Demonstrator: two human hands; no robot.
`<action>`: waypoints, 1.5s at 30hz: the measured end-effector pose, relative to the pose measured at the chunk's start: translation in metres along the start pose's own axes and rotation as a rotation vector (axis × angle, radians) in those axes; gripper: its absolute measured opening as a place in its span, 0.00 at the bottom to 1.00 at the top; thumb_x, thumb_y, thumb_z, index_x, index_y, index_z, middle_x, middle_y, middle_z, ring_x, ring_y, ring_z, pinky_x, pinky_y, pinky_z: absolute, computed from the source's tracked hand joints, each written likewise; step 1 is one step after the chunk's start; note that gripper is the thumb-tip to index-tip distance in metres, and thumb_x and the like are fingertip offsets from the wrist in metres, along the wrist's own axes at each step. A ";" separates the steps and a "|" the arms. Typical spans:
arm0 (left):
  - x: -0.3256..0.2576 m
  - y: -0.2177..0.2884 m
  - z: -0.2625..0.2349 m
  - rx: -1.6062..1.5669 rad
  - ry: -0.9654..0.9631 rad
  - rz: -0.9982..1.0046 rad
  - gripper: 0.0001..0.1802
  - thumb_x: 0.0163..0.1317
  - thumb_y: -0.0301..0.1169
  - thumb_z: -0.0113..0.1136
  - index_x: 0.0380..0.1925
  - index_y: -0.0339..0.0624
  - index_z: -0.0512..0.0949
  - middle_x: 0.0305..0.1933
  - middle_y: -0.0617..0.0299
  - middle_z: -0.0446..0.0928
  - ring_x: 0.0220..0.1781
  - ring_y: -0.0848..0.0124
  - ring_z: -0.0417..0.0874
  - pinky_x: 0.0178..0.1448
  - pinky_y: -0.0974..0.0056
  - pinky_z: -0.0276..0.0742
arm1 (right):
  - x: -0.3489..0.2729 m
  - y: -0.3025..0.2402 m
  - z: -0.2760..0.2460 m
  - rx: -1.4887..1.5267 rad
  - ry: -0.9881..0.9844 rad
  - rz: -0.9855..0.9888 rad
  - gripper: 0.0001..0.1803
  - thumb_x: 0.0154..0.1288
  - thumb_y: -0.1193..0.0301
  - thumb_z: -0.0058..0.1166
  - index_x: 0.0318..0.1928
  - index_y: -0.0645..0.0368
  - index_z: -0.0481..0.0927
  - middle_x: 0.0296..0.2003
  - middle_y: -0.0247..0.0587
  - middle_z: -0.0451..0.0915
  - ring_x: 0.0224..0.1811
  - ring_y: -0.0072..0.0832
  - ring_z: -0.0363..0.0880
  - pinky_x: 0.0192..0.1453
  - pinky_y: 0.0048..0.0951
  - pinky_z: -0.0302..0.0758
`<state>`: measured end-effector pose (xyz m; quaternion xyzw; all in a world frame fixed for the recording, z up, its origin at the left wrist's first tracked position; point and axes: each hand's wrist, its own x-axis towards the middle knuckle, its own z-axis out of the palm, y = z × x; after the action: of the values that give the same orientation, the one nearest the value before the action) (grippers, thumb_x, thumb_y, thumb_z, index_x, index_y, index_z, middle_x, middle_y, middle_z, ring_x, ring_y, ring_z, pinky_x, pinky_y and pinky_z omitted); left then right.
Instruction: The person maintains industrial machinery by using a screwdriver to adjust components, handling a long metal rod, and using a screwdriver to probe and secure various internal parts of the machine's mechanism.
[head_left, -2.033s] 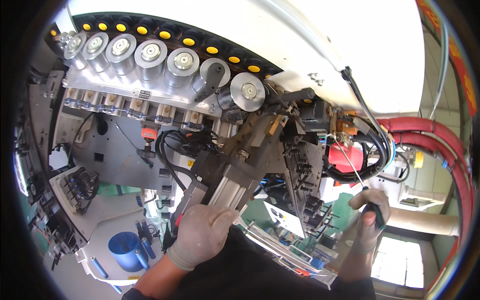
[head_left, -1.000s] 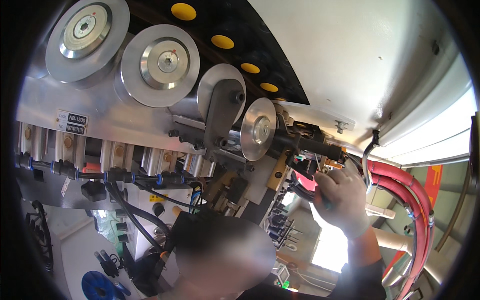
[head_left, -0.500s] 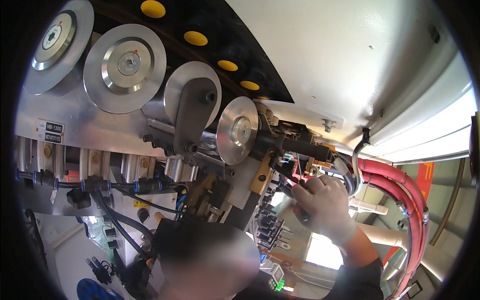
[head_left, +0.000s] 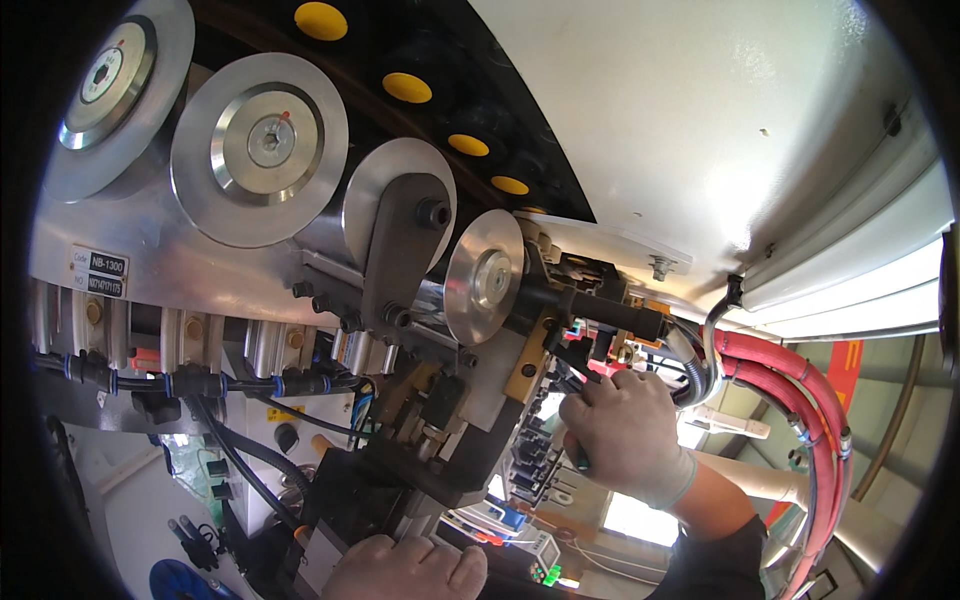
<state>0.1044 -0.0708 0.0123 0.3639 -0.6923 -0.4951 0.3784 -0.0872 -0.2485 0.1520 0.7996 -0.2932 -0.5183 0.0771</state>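
Observation:
My right hand [head_left: 632,438], in a pale thin glove, is closed around a hand tool with a dark shaft [head_left: 577,364]. A green and red bit of its handle peeks out below the fist; the exact kind of tool cannot be made out. The shaft's far end meets the machine beside a brass-coloured block [head_left: 529,362], under a black cylindrical grip [head_left: 615,311]. At the bottom edge, my left hand [head_left: 408,572], gloved too, has its fingers curled and together near a black machine bracket [head_left: 430,478]. What lies under those fingers is hidden.
Several bare metal rollers [head_left: 262,150] line the upper left, one with a dark arm [head_left: 398,250] bolted across it. A white curved cover [head_left: 640,110] hangs over the right side. Red hoses [head_left: 800,375] bend down at right. Black tubing [head_left: 240,385] runs below the rollers.
My left hand now shows at the bottom, where a blurred dark-topped shape was. My right hand, still on the tool, sits slightly further left. The view has shifted a little.

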 end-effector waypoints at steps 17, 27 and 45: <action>-0.003 -0.003 -0.003 -0.034 -0.046 0.025 0.12 0.61 0.31 0.59 0.44 0.45 0.81 0.48 0.57 0.80 0.51 0.60 0.83 0.38 0.58 0.79 | -0.024 0.010 0.003 0.187 0.141 0.130 0.08 0.54 0.66 0.66 0.33 0.52 0.83 0.28 0.44 0.77 0.25 0.43 0.81 0.29 0.45 0.76; -0.002 -0.001 -0.004 -0.087 -0.080 0.008 0.11 0.62 0.31 0.59 0.44 0.47 0.81 0.47 0.62 0.81 0.48 0.62 0.83 0.39 0.57 0.78 | -0.040 0.024 0.018 0.351 0.329 0.171 0.10 0.51 0.74 0.66 0.36 0.51 0.83 0.27 0.40 0.76 0.26 0.42 0.79 0.31 0.43 0.74; -0.001 -0.005 -0.002 -0.045 0.003 0.032 0.17 0.65 0.31 0.57 0.53 0.45 0.82 0.38 0.65 0.82 0.40 0.65 0.84 0.36 0.57 0.78 | -0.029 0.016 -0.009 0.301 0.234 -0.035 0.12 0.47 0.66 0.70 0.34 0.53 0.83 0.28 0.40 0.74 0.27 0.42 0.79 0.32 0.44 0.76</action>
<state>0.1076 -0.0717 0.0081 0.3447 -0.6862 -0.5040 0.3953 -0.0943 -0.2476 0.1855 0.8619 -0.3425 -0.3734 -0.0186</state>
